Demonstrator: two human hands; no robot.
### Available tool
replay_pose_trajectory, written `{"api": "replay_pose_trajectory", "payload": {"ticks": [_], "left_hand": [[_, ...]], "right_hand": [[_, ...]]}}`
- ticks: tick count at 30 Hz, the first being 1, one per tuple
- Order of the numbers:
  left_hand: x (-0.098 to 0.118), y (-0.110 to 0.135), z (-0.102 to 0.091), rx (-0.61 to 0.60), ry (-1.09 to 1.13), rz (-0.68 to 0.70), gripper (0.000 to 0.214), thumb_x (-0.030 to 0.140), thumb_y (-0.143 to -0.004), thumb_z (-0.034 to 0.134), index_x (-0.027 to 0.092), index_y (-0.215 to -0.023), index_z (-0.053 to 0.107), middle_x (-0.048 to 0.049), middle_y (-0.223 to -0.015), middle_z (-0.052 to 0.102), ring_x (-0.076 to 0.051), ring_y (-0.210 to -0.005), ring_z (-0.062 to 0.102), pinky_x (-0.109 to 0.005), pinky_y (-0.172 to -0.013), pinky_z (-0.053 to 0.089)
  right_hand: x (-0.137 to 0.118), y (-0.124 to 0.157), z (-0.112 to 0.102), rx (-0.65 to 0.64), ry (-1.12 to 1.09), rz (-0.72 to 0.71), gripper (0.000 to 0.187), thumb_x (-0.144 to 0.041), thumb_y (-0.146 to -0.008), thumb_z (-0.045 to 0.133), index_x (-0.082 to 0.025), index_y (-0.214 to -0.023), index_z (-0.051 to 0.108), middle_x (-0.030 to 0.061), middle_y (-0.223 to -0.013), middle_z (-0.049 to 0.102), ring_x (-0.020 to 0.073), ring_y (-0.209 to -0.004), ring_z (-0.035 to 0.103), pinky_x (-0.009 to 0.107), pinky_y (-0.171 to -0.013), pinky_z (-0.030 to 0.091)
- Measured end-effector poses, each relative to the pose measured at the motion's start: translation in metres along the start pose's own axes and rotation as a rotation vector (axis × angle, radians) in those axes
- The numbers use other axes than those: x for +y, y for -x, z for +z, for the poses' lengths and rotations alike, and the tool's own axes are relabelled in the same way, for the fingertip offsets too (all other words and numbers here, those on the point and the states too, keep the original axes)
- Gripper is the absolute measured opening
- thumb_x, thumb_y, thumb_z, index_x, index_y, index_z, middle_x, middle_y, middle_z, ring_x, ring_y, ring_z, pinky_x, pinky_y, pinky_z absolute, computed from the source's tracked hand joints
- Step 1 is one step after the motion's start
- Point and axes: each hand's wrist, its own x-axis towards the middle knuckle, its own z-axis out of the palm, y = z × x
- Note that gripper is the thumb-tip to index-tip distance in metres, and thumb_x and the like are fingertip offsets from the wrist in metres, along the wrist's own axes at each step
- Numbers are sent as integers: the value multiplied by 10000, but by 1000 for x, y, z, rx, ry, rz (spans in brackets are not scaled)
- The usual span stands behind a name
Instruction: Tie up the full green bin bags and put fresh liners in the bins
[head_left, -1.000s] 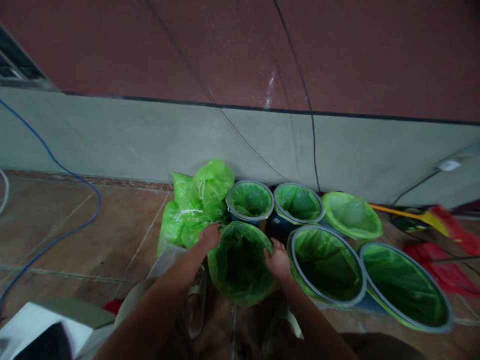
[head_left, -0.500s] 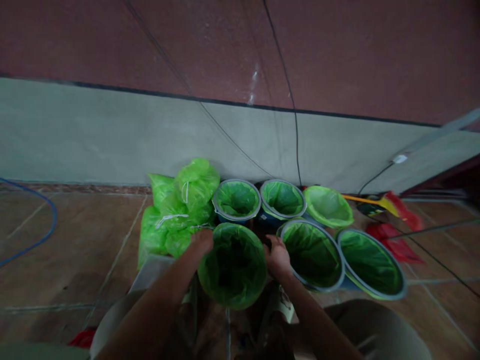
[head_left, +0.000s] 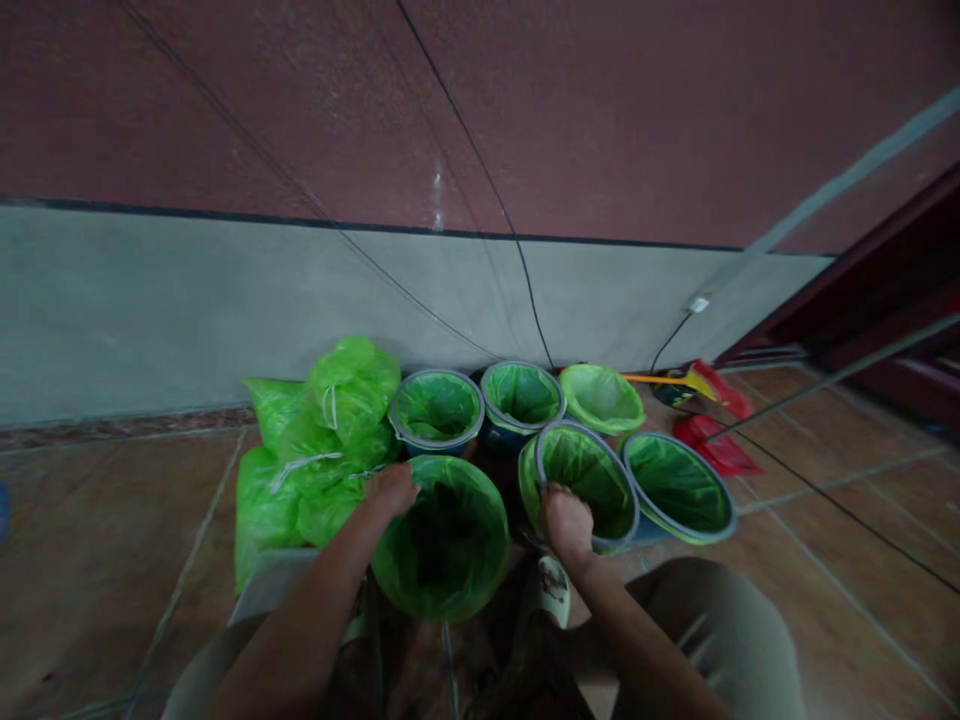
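Note:
A bin lined with a green bag (head_left: 442,545) stands on the floor right in front of me. My left hand (head_left: 390,490) rests closed on its left rim, fingers curled over the liner. My right hand (head_left: 566,520) has its fingers curled on the near rim of the neighbouring grey-rimmed bin (head_left: 585,480), which also has a green liner. Three more lined bins stand behind along the wall (head_left: 439,410) (head_left: 521,395) (head_left: 604,398), and another (head_left: 679,485) is at the right.
Tied green bags (head_left: 315,440) are piled at the left against the grey and maroon wall. A red and yellow dustpan and broom (head_left: 705,420) lie at the right. Cables (head_left: 525,290) run down the wall. My knees and sandals show at the bottom on the tiled floor.
My right hand left the front bin's right rim and went to the rim of the bin beside it. The view swung to the right; the left hand stayed on the front bin.

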Motion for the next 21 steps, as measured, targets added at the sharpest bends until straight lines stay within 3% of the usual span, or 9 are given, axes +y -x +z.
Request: {"api": "replay_pose_trajectory", "payload": {"ticks": [3, 6, 10, 12, 13, 15, 17, 19, 21], "left_hand": [[-4, 2, -5, 64, 83, -15, 413, 383, -910, 512, 143, -1228, 620, -168, -1271, 655, -289, -1221, 590, -352, -995, 452], [-4, 2, -13, 137, 434, -59, 438, 437, -958, 406, 119, -1123, 659, -172, -1152, 702, -273, -1119, 646, -337, -925, 490], [-10, 3, -19, 131, 1224, -214, 575, 555, -980, 255, 139, -1127, 624, -134, -1018, 731, -194, -805, 702, -281, -647, 541], [-17, 4, -18, 114, 1380, -246, 529, 572, -960, 332, 155, -1101, 625, -104, -967, 730, -155, -701, 679, -247, -578, 521], [-22, 4, -15, 118, 1335, -231, 468, 547, -946, 401, 160, -1059, 639, -86, -935, 729, -137, -664, 661, -229, -559, 507], [-30, 3, -9, 158, 1112, -188, 318, 433, -916, 507, 163, -955, 670, -54, -864, 721, -118, -633, 627, -204, -543, 477], [-36, 2, 0, 207, 902, -181, 238, 314, -903, 508, 156, -881, 686, -40, -806, 710, -123, -653, 613, -202, -549, 460], [-40, 0, 8, 229, 825, -218, 260, 259, -904, 461, 148, -868, 693, -42, -785, 704, -136, -677, 617, -215, -560, 460], [-42, -1, 16, 226, 809, -260, 295, 251, -914, 421, 142, -911, 694, -49, -805, 709, -139, -668, 621, -226, -558, 464]], "right_hand": [[-5, 9, -25, 188, -62, -128, 328, -246, -997, 354, -117, -1042, 653, 138, -965, 703, 228, -907, 667, 322, -808, 458], [-29, 33, -38, 228, -162, -433, 289, -252, -991, 396, -145, -1063, 655, 104, -985, 695, 209, -926, 630, 310, -855, 450], [-73, 83, -26, 96, -218, -784, 178, -214, -949, 498, -194, -1005, 665, 54, -935, 681, 200, -896, 600, 311, -838, 453], [-87, 104, -15, 1, -231, -910, 145, -188, -932, 522, -197, -952, 665, 40, -907, 670, 195, -887, 597, 305, -818, 457], [-90, 111, -11, -48, -246, -947, 138, -182, -926, 528, -195, -925, 666, 37, -891, 666, 190, -873, 600, 298, -800, 461], [-89, 117, -6, -130, -319, -979, 135, -192, -922, 540, -198, -904, 674, 32, -875, 665, 178, -849, 609, 281, -774, 471], [-83, 112, -4, -126, -447, -951, 152, -229, -926, 541, -216, -973, 685, 42, -947, 678, 178, -911, 619, 283, -829, 479], [-74, 98, -2, 7, -549, -795, 234, -285, -932, 526, -225, -1114, 662, 75, -1113, 667, 208, -1063, 596, 333, -953, 455], [-68, 77, 2, 172, -538, -511, 380, -343, -922, 523, -191, -1265, 586, 131, -1289, 595, 274, -1210, 528, 426, -1044, 401]]}}
